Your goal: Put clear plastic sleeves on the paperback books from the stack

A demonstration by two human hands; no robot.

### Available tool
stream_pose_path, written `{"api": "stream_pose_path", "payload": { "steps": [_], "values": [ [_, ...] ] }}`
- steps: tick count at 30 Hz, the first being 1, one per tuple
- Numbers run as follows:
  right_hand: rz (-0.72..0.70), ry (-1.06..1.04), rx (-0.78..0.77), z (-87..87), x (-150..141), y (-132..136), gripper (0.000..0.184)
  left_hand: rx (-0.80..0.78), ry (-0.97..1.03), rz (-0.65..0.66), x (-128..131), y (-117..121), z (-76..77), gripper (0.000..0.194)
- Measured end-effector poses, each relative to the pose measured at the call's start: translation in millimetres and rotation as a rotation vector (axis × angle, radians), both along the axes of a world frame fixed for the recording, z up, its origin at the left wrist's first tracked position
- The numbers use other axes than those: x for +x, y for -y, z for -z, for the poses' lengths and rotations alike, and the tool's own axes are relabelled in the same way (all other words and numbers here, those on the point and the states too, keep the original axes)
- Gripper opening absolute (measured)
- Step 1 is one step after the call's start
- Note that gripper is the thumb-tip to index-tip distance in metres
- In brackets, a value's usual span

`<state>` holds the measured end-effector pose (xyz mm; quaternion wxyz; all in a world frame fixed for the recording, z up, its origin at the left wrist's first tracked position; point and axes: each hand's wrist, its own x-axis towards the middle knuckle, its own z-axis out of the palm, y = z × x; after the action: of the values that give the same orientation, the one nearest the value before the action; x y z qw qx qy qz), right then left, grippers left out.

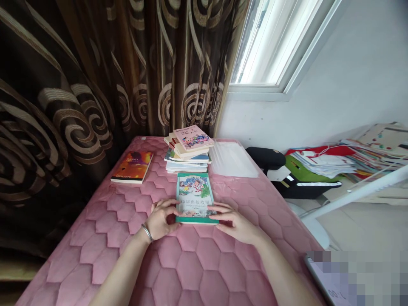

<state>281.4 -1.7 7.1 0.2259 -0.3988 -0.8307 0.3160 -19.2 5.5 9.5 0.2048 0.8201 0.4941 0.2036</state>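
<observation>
In the head view, a flat rectangular paperback with a green-bordered, illustrated cover (196, 191) is found lying face up on a pink mattress quilted in hexagons (204, 272), just in front of an uneven stack of paper books (188, 165). The paperback's left edge is touched by the left hand (164, 219), whose fingers are curved and whose thumb is set near the lower left corner. Its right side is touched by the right hand (231, 219), with the fingers parted and two of the tips laid on the cover. Whether the edges are pinched by either hand cannot be told. A silver-coloured metal bangle (147, 233) is worn on the left wrist. The stack is topped by a pink illustrated book (194, 138), set askew. To the left of the stack, well apart from it, an orange-and-red book with a dark lower band (132, 167) is laid flat. A whitish translucent sheet (234, 159) is spread beside the stack on the right. The mattress is bordered at the far left by a brown curtain with spiral patterns (143, 63).
</observation>
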Motion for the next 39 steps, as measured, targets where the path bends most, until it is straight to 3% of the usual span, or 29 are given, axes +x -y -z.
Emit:
{"api": "stream_pose_path", "payload": {
  "steps": [5, 9, 12, 15, 19, 28, 33, 36, 39],
  "values": [
    [0.175, -0.019, 0.109, 3.8, -12.8, -20.0, 0.024, 0.010, 0.001, -0.025, 8.9, 1.3, 2.5, 0.028],
    [0.314, 0.133, 0.249, 8.1, -23.6, -64.1, 0.024, 0.016, 0.018, -0.020, 9.4, -0.4, 6.5, 0.026],
    [0.437, 0.278, 0.257, 8.1, -34.0, -99.6, 0.032, 0.029, 0.031, -0.012, 7.7, -1.4, 9.9, 0.025],
    [0.469, 0.315, 0.253, 8.7, -45.2, -124.7, 0.034, 0.037, 0.044, -0.006, 6.8, -2.1, 11.7, 0.025],
    [0.494, 0.337, 0.265, 11.3, -54.7, -138.8, 0.030, 0.032, 0.048, -0.006, 7.0, -2.7, 10.8, 0.026],
    [0.535, 0.407, 0.214, 5.3, -45.3, -130.0, 0.021, -0.023, 0.053, -0.045, -22.2, -9.5, 2.1, 0.028],
    [0.605, 0.436, 0.176, -1.7, -26.9, -97.7, 0.024, 0.039, 0.035, -0.320, -28.7, -16.0, 4.9, 0.045],
    [0.699, 0.446, 0.144, -2.2, -17.6, -70.0, 0.026, 0.043, -0.028, -0.498, -17.6, -14.7, 6.2, 0.031],
    [0.742, 0.417, 0.110, -0.4, -12.9, -45.9, 0.032, 0.002, 0.020, -0.504, -6.1, -8.7, 6.2, 0.024]
  ]
}}
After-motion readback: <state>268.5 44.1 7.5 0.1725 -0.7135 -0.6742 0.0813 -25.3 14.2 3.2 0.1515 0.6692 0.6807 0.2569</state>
